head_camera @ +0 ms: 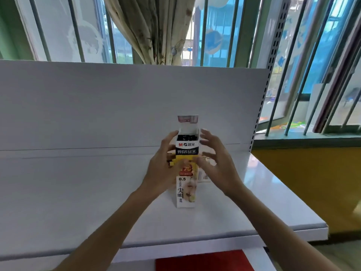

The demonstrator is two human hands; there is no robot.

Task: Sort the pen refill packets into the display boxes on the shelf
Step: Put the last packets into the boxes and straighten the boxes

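A tall white display box (186,192) stands upright on the white shelf (78,192), its top flap raised. Black refill tips show inside its open top, behind a black and yellow refill packet (187,151). My left hand (164,169) grips the box's left side, fingers curled around it and thumb on the front. My right hand (216,163) hovers at the box's right side with fingers spread and relaxed; whether they touch the box I cannot tell. A second small white box (205,176) lies partly hidden behind my right hand.
The shelf's white back panel (117,104) rises behind the box. The shelf ends at the right edge (324,225), beside a yellow wall. A red surface (203,261) shows below the shelf front. Barred windows and a curtain stand behind.
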